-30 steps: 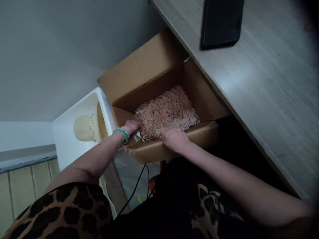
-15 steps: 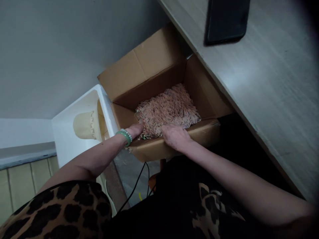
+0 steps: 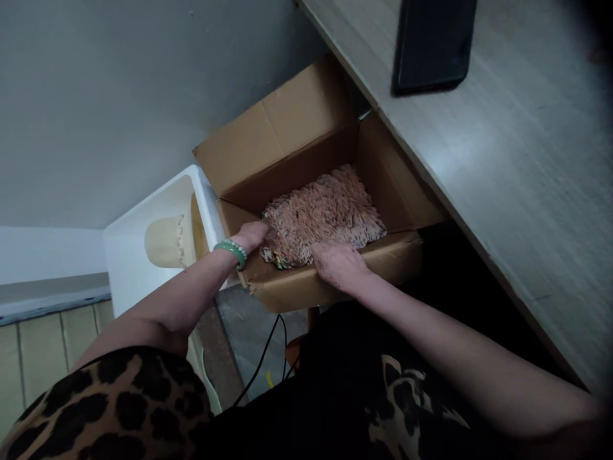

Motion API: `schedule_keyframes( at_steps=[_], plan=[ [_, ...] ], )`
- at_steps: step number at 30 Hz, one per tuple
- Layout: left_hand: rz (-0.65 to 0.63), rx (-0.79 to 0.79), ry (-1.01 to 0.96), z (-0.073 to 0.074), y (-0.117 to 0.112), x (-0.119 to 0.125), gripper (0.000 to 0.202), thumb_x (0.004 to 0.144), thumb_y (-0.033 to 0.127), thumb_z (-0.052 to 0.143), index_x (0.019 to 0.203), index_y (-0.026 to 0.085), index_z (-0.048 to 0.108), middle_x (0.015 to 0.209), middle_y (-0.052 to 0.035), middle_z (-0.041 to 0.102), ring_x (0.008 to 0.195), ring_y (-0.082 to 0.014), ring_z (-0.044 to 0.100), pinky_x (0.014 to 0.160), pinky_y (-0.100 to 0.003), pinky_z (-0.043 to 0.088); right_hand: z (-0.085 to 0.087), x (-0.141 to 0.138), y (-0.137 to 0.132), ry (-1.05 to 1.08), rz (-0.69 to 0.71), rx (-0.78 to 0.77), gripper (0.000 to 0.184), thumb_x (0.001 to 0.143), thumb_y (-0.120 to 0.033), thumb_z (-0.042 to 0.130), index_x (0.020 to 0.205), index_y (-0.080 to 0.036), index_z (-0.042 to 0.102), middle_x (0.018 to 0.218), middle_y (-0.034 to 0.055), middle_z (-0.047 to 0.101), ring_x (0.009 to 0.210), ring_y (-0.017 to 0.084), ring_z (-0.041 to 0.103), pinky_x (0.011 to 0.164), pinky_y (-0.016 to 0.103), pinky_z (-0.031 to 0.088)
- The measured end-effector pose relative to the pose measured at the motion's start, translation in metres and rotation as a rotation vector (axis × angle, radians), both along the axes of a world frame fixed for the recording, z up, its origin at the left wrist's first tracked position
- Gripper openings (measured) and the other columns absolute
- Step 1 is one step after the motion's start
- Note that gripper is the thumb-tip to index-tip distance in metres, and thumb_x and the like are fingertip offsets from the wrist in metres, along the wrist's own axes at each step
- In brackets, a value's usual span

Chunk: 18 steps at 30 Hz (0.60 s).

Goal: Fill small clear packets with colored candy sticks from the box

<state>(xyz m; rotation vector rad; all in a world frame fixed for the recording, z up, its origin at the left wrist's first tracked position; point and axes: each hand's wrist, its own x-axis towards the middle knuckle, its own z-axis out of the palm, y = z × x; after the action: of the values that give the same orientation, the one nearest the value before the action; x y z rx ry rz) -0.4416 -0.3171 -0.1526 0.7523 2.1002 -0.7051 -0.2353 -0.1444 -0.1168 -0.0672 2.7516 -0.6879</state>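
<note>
Seems to be handling the pinkish pile (image 3: 325, 214) inside the cardboard box (image 3: 282, 292), with left hand (image 3: 251, 236) over the left edge, right hand (image 3: 341, 265) over the near edge and grips impossible to tell, and probably needs careful finger placement next.

The top edge cut off the black phone (image 3: 435, 48); the tabletop (image 3: 488, 185) ran past 2 edges. The pinkish pieces (image 3: 330, 207) were too small to identify. Fingertips on the left hand (image 3: 249, 237) and right hand (image 3: 339, 264) were indistinct.
</note>
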Motion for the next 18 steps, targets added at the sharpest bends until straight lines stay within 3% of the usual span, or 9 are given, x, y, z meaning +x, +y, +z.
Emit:
schedule_keyframes(
  at_steps=[4, 7, 10, 12, 14, 18],
  plan=[
    [-0.042, -0.036, 0.077, 0.012, 0.001, -0.007, 0.034, 0.090, 0.016, 0.047, 0.116, 0.007, 0.066, 0.133, -0.0245, 0.057, 0.132, -0.0343, 0.043, 0.110, -0.049, 0.028, -0.001, 0.001, 0.000, -0.002, 0.001, 0.006, 0.027, 0.095, -0.014, 0.036, 0.103, -0.015, 0.061, 0.098, 0.0128, 0.070, 0.094, 0.025, 0.063, 0.080, 0.033, 0.043],
    [-0.025, -0.098, 0.020, 0.000, 0.004, 0.000, 0.036, 0.080, 0.024, 0.068, 0.114, 0.014, 0.068, 0.125, -0.0203, 0.064, 0.127, -0.0362, 0.049, 0.111, -0.052, 0.026, -0.002, 0.001, 0.000, 0.005, -0.005, 0.008, 0.026, 0.094, -0.013, 0.036, 0.102, -0.015, 0.061, 0.098, 0.0128, 0.070, 0.093, 0.025, 0.063, 0.080, 0.033, 0.043],
    [0.003, -0.136, -0.034, -0.020, 0.006, 0.013, 0.061, 0.063, 0.026, 0.084, 0.120, 0.019, 0.065, 0.119, -0.0186, 0.069, 0.119, -0.0379, 0.057, 0.110, -0.054, 0.029, -0.002, 0.001, -0.001, 0.012, -0.010, 0.003, 0.025, 0.094, -0.013, 0.037, 0.100, -0.015, 0.061, 0.098, 0.0127, 0.070, 0.094, 0.024, 0.063, 0.080, 0.032, 0.043],
    [0.026, -0.130, -0.055, -0.032, 0.006, 0.023, 0.060, 0.067, 0.029, 0.082, 0.123, 0.018, 0.062, 0.117, -0.0184, 0.070, 0.117, -0.0355, 0.060, 0.109, -0.052, 0.033, -0.002, 0.001, -0.002, 0.012, -0.011, 0.001, 0.025, 0.094, -0.014, 0.037, 0.100, -0.015, 0.061, 0.097, 0.0128, 0.070, 0.094, 0.024, 0.063, 0.079, 0.031, 0.043],
    [0.049, -0.098, -0.059, -0.041, 0.005, 0.032, 0.049, 0.081, 0.037, 0.072, 0.124, 0.015, 0.061, 0.120, -0.0171, 0.069, 0.116, -0.0312, 0.061, 0.106, -0.049, 0.038, -0.002, 0.000, -0.002, 0.010, -0.010, -0.001, 0.025, 0.094, -0.014, 0.037, 0.100, -0.016, 0.061, 0.097, 0.0130, 0.070, 0.094, 0.024, 0.063, 0.079, 0.031, 0.043],
    [0.050, 0.014, -0.060, -0.044, 0.006, 0.042, 0.040, 0.094, 0.043, 0.055, 0.122, 0.015, 0.060, 0.128, -0.0123, 0.062, 0.117, -0.0258, 0.059, 0.103, -0.051, 0.044, -0.002, -0.001, -0.003, 0.023, -0.012, -0.002, 0.025, 0.094, -0.014, 0.038, 0.099, -0.016, 0.062, 0.096, 0.0128, 0.070, 0.093, 0.024, 0.063, 0.080, 0.032, 0.044]
  ],
)
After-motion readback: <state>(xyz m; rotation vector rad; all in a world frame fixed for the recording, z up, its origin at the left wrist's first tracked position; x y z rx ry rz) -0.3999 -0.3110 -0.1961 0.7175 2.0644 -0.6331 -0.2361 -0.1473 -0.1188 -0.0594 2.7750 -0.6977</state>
